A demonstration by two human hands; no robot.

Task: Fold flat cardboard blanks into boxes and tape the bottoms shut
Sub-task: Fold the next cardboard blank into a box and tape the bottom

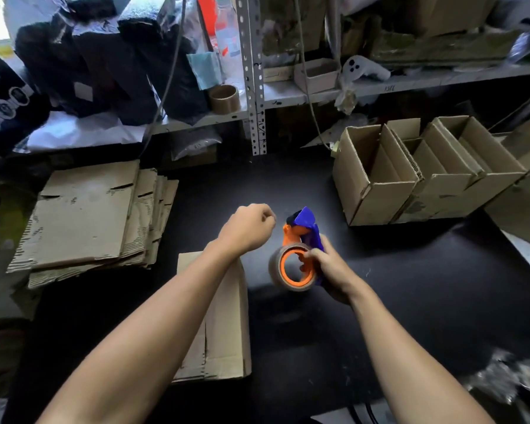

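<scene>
Both bare forearms reached out from the bottom edge over the black table (410,286). Largest on that table was the stack of flat cardboard blanks (89,215) at the left, well apart from the hands. At the right rear stood a row of folded boxes (380,191), open tops up, packed side by side. Directly under the left forearm lay a cardboard box (227,332) with its flaps closed, untaped as far as could be seen. Just beyond it the right hand (331,270) gripped an orange and blue tape dispenser (303,240) above the table, fingers curled round its handle, the roll of brown tape (283,270) facing the camera. The left hand (247,229) hovered just beside the dispenser's head, fingers curled in; whether they pinched the tape end could not be told.
</scene>
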